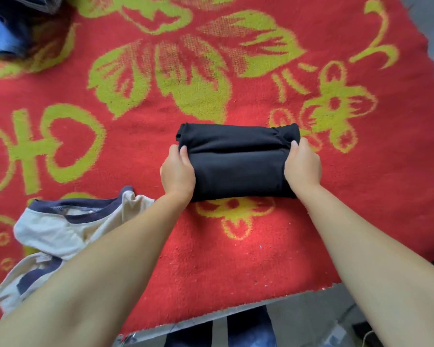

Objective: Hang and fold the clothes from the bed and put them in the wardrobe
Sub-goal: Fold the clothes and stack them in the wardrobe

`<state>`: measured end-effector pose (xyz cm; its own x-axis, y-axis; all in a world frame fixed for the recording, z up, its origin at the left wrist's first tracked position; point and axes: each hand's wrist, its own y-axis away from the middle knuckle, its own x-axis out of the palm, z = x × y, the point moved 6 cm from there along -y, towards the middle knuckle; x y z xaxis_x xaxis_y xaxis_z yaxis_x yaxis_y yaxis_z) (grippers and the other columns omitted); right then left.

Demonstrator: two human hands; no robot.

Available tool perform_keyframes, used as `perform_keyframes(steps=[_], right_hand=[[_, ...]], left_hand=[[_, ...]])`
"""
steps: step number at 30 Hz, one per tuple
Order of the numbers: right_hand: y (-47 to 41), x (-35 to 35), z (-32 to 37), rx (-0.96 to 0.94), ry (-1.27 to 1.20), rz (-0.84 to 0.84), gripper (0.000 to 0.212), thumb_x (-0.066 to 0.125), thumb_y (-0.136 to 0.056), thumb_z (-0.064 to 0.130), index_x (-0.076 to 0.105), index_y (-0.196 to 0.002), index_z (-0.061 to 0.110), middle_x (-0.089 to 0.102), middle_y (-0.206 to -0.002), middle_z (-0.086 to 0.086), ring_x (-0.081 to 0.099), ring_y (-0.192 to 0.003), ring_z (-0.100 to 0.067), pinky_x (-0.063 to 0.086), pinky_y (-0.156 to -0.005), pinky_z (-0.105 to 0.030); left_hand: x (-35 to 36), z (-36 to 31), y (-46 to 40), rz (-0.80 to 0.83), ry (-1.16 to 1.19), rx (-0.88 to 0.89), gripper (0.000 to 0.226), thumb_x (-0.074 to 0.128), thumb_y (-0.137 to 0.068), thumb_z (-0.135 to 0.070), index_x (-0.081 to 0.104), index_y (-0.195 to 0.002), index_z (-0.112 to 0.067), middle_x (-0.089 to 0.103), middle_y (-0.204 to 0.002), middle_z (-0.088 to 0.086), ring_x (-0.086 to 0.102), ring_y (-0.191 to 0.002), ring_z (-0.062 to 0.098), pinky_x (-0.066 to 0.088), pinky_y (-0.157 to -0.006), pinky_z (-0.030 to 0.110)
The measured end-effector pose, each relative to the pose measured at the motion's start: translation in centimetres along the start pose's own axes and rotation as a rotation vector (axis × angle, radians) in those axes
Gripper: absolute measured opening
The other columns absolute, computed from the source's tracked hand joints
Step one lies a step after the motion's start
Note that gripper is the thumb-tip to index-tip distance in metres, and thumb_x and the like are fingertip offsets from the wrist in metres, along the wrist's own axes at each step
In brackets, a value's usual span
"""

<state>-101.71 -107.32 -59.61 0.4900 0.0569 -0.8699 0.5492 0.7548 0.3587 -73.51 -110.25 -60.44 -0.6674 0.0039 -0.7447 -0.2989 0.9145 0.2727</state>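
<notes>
Folded black garment (237, 161) gripped between both hands' fingers (183, 152).

We see a folded black cloth (237, 162) on a red and green blanket (161, 101), our left hand (178, 172) and right hand (302, 164) holding its ends, a white shirt (60, 229) near our left arm

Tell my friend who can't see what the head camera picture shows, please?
Two bare hands, left hand and right hand, grip the ends of a folded black garment lying on a red blanket with yellow-green flowers. A cream T-shirt with navy trim lies unfolded at the lower left, and dark and blue clothes sit at the top left corner.
</notes>
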Motion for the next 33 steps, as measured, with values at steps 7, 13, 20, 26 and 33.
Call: perform_keyframes(steps=[7,13,20,26,33], right_hand=[[-1.9,-0.1,0.2,0.125,-0.197,0.106,0.045,0.035,-0.1,0.043,0.048,-0.124,0.007,0.059,-0.12,-0.019,0.053,-0.113,-0.036,0.04,-0.088,-0.04],[-3.7,0.8,3.2,-0.102,-0.003,0.089,0.044,0.035,-0.102,0.04,0.04,-0.123,0.002,0.059,-0.118,-0.025,0.056,-0.109,-0.042,0.034,-0.073,-0.038],[-2.9,0.7,2.7,-0.101,0.049,0.018,0.047,0.031,-0.102,0.038,0.033,-0.14,0.01,0.046,-0.137,-0.018,0.043,-0.126,-0.035,0.036,-0.093,-0.043],[7.2,2.6,2.5,-0.885,0.493,0.084,0.096,0.061,-0.071,0.037,0.01,-0.153,0.028,0.003,-0.161,-0.014,-0.005,-0.147,-0.037,0.002,-0.107,-0.07],[5.6,4.6,3.3,-0.659,0.75,0.207,0.084,0.047,-0.095,0.016,-0.014,-0.15,0.036,-0.016,-0.16,-0.007,-0.015,-0.145,-0.041,-0.001,-0.11,-0.068]], left_hand=[[0.3,0.1,-0.9,0.061,0.066,-0.18,0.039,0.035,-0.102,-0.034,0.045,-0.124,-0.004,0.058,-0.122,0.022,0.052,-0.115,0.038,0.036,-0.09,0.039],[1.6,-2.5,-4.7,0.082,0.064,-0.131,0.033,0.04,-0.101,-0.028,0.047,-0.119,-0.002,0.059,-0.118,0.018,0.054,-0.11,0.033,0.033,-0.081,0.032],[0.8,-0.9,-3.8,-0.021,-0.127,-0.053,0.037,0.04,-0.1,-0.036,0.044,-0.12,-0.005,0.055,-0.12,0.016,0.05,-0.114,0.034,0.035,-0.084,0.039],[2.7,-2.3,6.5,0.171,-0.558,0.977,0.088,0.062,-0.075,-0.042,0.022,-0.148,-0.013,0.023,-0.155,0.019,0.017,-0.144,0.032,0.012,-0.112,0.061],[6.5,-1.8,6.3,0.414,-0.921,0.625,0.096,0.051,-0.09,-0.008,-0.024,-0.147,-0.027,-0.022,-0.156,0.014,-0.02,-0.144,0.034,0.002,-0.11,0.066]])
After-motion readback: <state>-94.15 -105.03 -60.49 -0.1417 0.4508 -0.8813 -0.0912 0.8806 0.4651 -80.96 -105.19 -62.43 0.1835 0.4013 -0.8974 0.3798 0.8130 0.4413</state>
